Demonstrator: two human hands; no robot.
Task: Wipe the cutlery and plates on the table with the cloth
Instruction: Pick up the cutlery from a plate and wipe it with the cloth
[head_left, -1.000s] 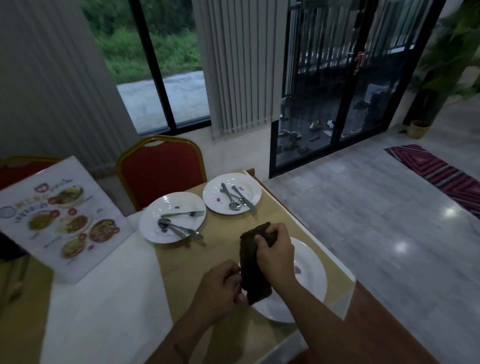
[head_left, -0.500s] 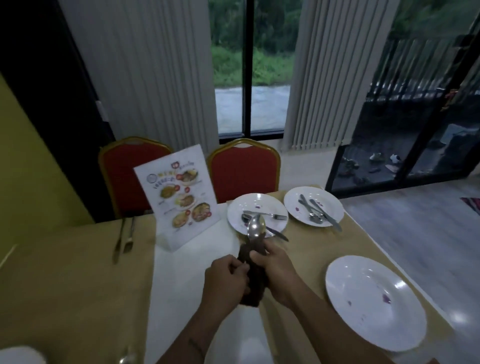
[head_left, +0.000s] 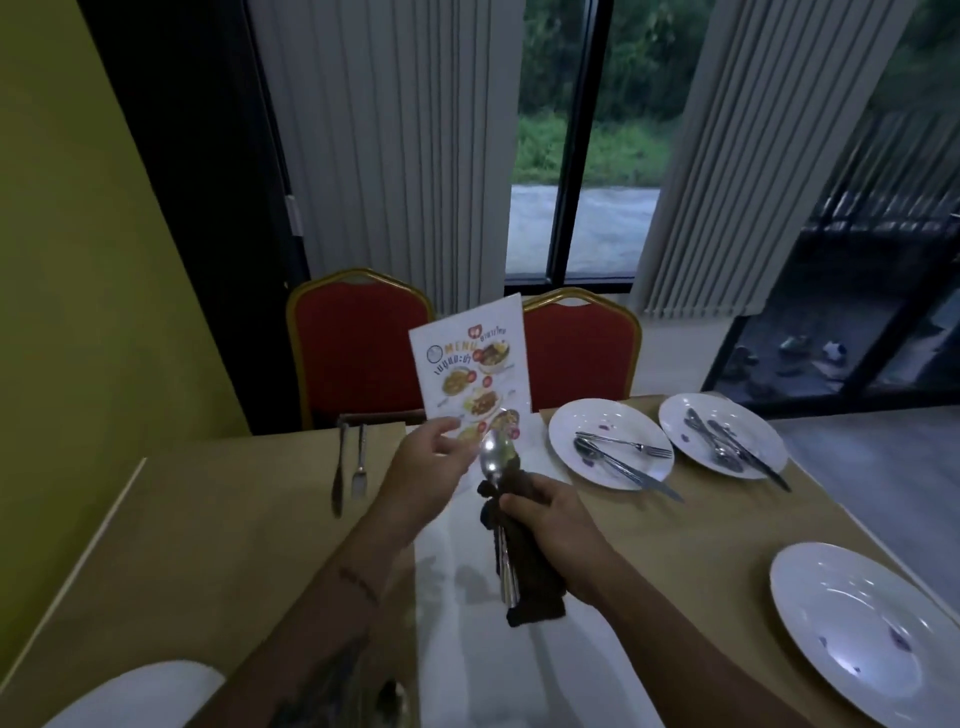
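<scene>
My right hand (head_left: 553, 525) grips a dark cloth (head_left: 532, 582) wrapped around the handle of a spoon (head_left: 494, 457), whose shiny bowl sticks up above the cloth. My left hand (head_left: 428, 467) hovers just left of the spoon bowl, fingers spread, holding nothing. A stained white plate (head_left: 872, 618) lies at the near right. Two more white plates sit further back: one (head_left: 566, 436) carrying a fork, spoon and knife, the other (head_left: 769, 441) with cutlery on it too. A knife and fork (head_left: 349, 467) lie on the brown table at the left.
A standing menu card (head_left: 470, 364) rises just behind the spoon. Two red chairs (head_left: 579, 353) stand at the table's far side. A white runner (head_left: 467, 639) crosses the brown table (head_left: 208, 545). A white plate rim (head_left: 140, 691) shows bottom left.
The view has swung left, from the near plate to the table's middle. The spoon now stands up out of the cloth. My left hand has let go and opened beside the bowl.
</scene>
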